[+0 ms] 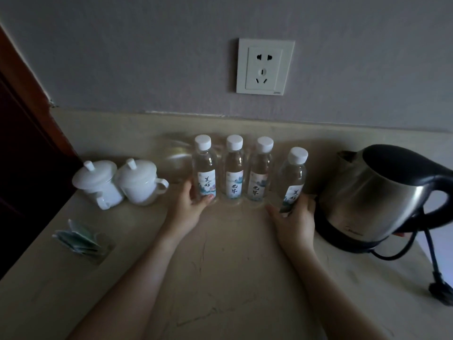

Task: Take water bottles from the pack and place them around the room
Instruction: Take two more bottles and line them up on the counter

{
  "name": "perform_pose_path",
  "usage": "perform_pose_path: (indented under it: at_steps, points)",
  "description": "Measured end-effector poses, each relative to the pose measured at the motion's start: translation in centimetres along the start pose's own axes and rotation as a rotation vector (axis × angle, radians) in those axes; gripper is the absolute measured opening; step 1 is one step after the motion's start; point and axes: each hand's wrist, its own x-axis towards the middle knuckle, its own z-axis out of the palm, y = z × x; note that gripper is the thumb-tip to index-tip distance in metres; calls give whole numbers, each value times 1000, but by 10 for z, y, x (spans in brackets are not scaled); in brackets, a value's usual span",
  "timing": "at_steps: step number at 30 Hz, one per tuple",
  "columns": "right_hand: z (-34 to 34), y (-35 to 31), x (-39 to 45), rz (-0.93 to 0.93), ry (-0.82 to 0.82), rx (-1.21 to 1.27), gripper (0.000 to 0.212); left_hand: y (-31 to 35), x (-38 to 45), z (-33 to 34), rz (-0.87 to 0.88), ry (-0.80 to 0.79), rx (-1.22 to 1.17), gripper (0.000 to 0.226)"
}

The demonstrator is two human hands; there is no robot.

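Note:
Several clear water bottles with white caps and painted labels stand in a row on the beige counter, close to the wall. My left hand grips the base of the leftmost bottle. Two bottles in the middle stand untouched. My right hand holds the bottom of the rightmost bottle, which tilts a little to the right. No bottle pack is in view.
A steel electric kettle with a black handle and cord stands just right of my right hand. Two white lidded cups sit at the left, with tea sachets in front. A wall socket is above the bottles.

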Motion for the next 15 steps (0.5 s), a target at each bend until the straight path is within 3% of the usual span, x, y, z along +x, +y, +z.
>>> perform_pose_path:
  at_steps: [10,15]
  points:
    - [9,3,14,34,22,55,50,-6,7,3,16,-60,-30,56]
    - [10,1,15,33,25,73,47,-6,8,2,140,-27,30,54]
